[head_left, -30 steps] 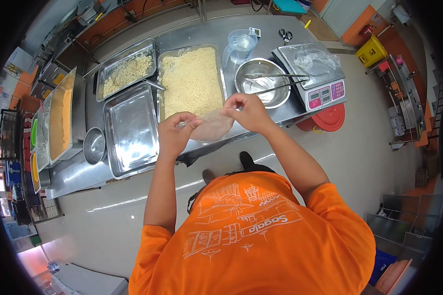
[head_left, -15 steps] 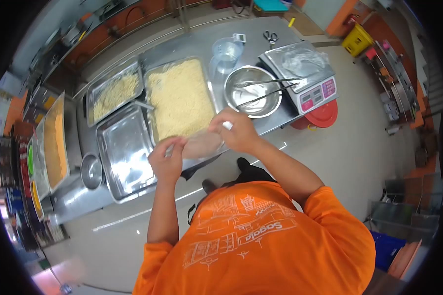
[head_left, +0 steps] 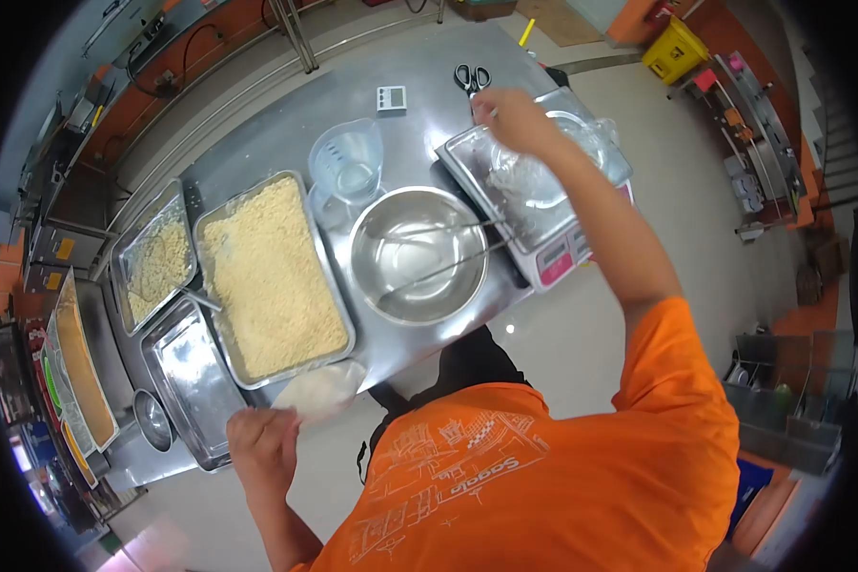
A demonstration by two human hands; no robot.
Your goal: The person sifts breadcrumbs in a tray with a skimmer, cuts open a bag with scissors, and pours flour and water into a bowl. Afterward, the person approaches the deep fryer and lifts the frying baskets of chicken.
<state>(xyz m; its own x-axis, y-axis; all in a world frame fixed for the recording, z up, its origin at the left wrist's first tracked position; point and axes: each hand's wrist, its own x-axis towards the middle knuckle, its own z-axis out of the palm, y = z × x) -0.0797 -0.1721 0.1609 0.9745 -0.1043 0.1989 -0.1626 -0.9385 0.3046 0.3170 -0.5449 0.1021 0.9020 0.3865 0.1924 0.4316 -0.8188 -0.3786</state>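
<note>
My left hand (head_left: 262,440) is closed, pinching one end of a pale, slightly blurred pouch (head_left: 319,391), apparently a plastic bag; its contents are unclear. The pouch hangs past the near edge of a metal tray of pale yellow crumbs (head_left: 272,276). Across the table, my right hand (head_left: 517,122) reaches over the digital scale (head_left: 558,257). Its fingers are bent together at the blades of black-handled scissors (head_left: 471,76), partly covering them. Clear plastic (head_left: 529,176) lies on the scale's pan, below my right forearm.
A steel bowl (head_left: 419,214) has tongs (head_left: 439,276) resting across it. Behind it stand a clear measuring jug (head_left: 348,157) and a small timer (head_left: 391,98). To the left are another crumb tray (head_left: 157,262), a bare metal tray (head_left: 189,377) and a small steel bowl (head_left: 153,419).
My right hand has let go of the pouch and moved up and right to the scissors. My left hand has moved down and left with the pouch. The camera view has shifted.
</note>
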